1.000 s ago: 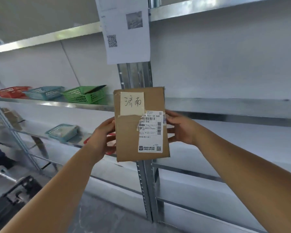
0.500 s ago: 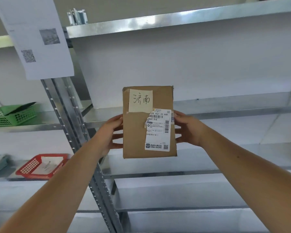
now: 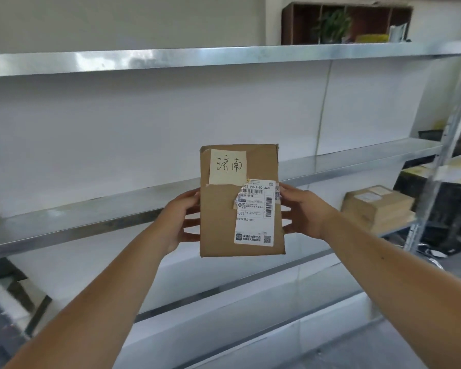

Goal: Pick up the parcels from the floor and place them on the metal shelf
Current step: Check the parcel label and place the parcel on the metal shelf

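Observation:
I hold a flat brown cardboard parcel [image 3: 224,214] upright in front of me, with a handwritten yellow note and a white shipping label on its face. My left hand [image 3: 180,218] grips its left edge and my right hand [image 3: 302,213] grips its right edge. Behind the parcel runs the metal shelf [image 3: 91,217], a silver board with a white back wall. Another brown parcel [image 3: 378,206] lies on a lower shelf board at the right.
An upper shelf board [image 3: 197,58] crosses the top of the view. A silver upright post [image 3: 442,161] marks the shelf's right end. Beyond it stand dark furniture and boxes [image 3: 453,182]. A wooden cubby with a plant [image 3: 343,22] hangs high on the wall.
The view has swung to the right along the shelf: the coloured baskets, the paper sheet and the middle post have left the frame. The parcel stays held between both hands.

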